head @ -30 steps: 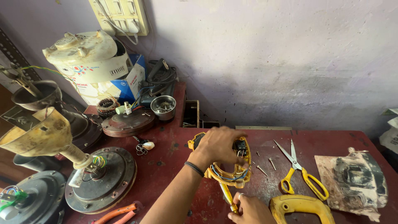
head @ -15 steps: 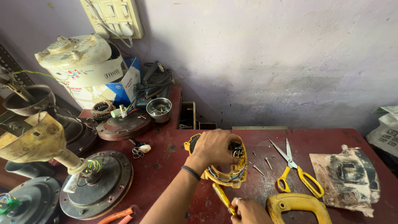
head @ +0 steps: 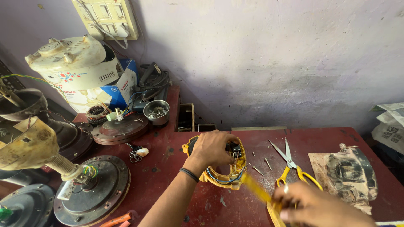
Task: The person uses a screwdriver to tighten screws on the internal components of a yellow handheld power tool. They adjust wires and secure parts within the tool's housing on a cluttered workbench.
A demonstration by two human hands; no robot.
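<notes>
bare red table (head: 328,136) behind yellow casing (head: 223,176), scissors (head: 290,162) and screws (head: 257,170) crowding its right

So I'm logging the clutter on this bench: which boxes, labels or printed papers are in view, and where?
Cardboard box: back left, behind the cream appliance; blue and white, rectangular.
Label panel: on the cream appliance's side; white with small red and blue printing.
Printed paper: far right edge; white sheets, dark print.
No screens in view.
</notes>
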